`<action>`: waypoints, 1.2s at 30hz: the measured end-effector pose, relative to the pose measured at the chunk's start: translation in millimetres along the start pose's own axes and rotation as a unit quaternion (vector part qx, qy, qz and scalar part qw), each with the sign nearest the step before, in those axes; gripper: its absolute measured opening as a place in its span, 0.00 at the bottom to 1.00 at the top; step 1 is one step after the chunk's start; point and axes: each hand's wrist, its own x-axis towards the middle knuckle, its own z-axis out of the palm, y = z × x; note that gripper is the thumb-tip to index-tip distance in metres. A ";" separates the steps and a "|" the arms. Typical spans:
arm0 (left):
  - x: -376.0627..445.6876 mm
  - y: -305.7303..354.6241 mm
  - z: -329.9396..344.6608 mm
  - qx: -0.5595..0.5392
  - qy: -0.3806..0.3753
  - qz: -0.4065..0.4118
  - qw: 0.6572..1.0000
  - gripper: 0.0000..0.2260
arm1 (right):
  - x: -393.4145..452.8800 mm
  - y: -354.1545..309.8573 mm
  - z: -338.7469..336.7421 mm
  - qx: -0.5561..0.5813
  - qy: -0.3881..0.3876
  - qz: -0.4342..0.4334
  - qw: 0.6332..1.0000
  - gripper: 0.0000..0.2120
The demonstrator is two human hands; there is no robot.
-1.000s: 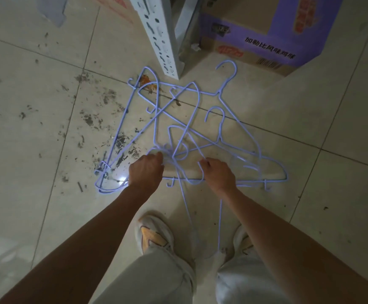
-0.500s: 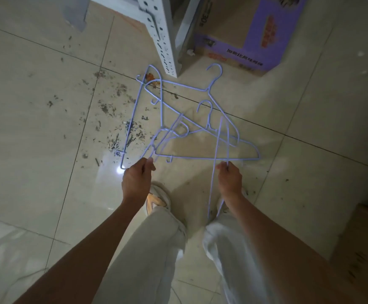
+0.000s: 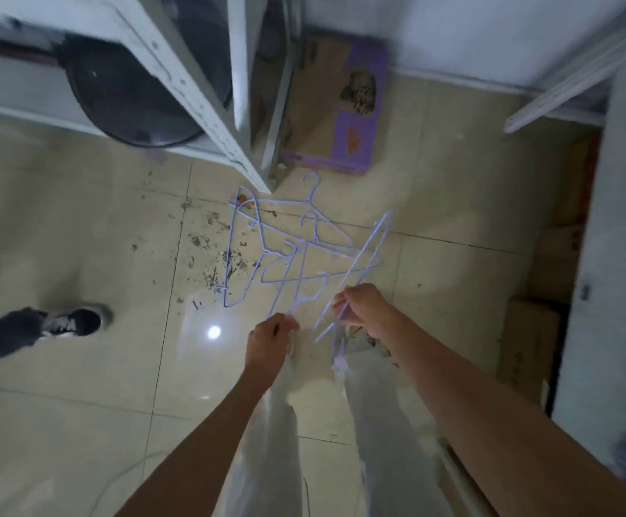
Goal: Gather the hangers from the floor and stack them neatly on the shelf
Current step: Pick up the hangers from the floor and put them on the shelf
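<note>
Tiled floor [image 3: 80,367] | left hand [image 3: 268,343] fisted on hangers [image 3: 289,255] | right hand [image 3: 365,307] pinching hangers

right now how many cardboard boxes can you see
3: a purple-printed box on the floor behind the shelf post, a plain one at the right by the white unit, and another in shadow beyond it. More may be hidden.

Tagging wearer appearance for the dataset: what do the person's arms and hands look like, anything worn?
Both forearms are bare, no sleeves in view. The left hand and right hand wear no gloves; no watch or bracelet visible. Frame is too blurred to rule out a ring. Light-coloured trousers below.
</note>
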 end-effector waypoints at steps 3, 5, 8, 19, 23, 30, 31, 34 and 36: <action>-42.7 40.8 -15.3 -0.032 -0.024 0.023 0.999 0.14 | -76.4 -13.7 -6.4 0.008 -0.014 -0.070 0.997 0.15; -68.1 73.1 -30.2 -0.070 -0.058 0.053 0.994 0.13 | -129.9 -22.4 -15.6 0.042 -0.012 -0.117 0.992 0.16; -108.4 118.2 -59.4 -0.087 -0.090 0.110 0.986 0.14 | -212.1 -30.1 -28.3 0.123 0.009 -0.179 0.976 0.16; -275.4 210.1 -89.8 -0.023 -0.328 0.225 0.917 0.12 | -423.7 55.0 -46.1 0.445 0.177 -0.337 0.811 0.12; -325.2 225.5 -76.6 0.029 -0.407 0.291 0.865 0.13 | -466.1 104.1 -55.1 0.490 0.265 -0.363 0.747 0.10; -374.8 256.8 -45.4 0.051 -0.439 0.387 0.809 0.13 | -541.9 162.1 -79.4 0.503 0.326 -0.396 0.696 0.04; -379.1 259.4 -40.9 0.053 -0.439 0.386 0.810 0.13 | -548.2 171.6 -81.5 0.504 0.332 -0.394 0.693 0.04; -394.6 269.7 -27.8 0.062 -0.445 0.403 0.798 0.14 | -563.7 197.7 -89.0 0.511 0.364 -0.371 0.684 0.07; -407.9 279.4 -20.5 0.085 -0.458 0.445 0.765 0.14 | -574.4 213.3 -95.1 0.540 0.367 -0.361 0.666 0.08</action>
